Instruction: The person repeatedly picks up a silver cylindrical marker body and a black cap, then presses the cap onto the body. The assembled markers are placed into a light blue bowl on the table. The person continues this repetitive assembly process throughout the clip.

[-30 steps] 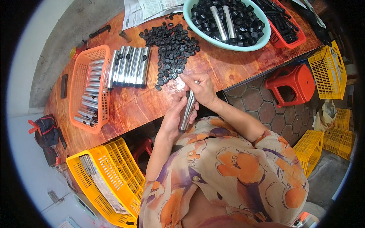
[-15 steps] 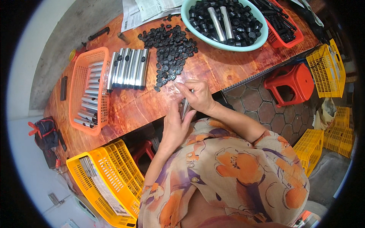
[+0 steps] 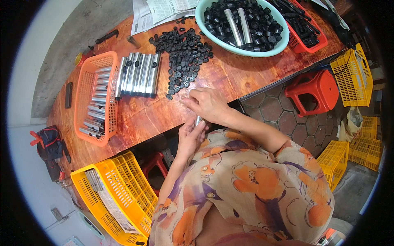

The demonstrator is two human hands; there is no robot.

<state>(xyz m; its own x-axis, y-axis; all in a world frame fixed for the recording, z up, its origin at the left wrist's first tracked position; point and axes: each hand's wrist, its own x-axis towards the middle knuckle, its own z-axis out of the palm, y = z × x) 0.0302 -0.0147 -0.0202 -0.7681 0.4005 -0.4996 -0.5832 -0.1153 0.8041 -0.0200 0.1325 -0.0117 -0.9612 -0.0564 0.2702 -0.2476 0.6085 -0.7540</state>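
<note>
My left hand (image 3: 190, 137) is closed around a short silver metal tube (image 3: 198, 120) at the table's front edge; only a bit of the tube shows. Just above it, my right hand (image 3: 208, 105) is bent over the tube's upper end, fingers drawn together; whatever they hold is hidden. Beyond my hands lies a spread pile of small black oval plugs (image 3: 182, 55). Left of the pile, a row of silver tubes (image 3: 139, 74) lies side by side, some with a black plug on them. More tubes lie in an orange basket (image 3: 111, 119).
A pale blue basin (image 3: 246, 52) of black caps, with two silver tubes on top, stands at the back beside a red basket (image 3: 316, 44) of black parts. Newspaper (image 3: 143, 20) lies at the far edge. Yellow crates (image 3: 92, 201) and a red stool (image 3: 316, 88) stand around the table.
My right hand has shifted slightly left and turned palm-down over the tube's end. My left hand has moved down a little and closed more around the tube.
</note>
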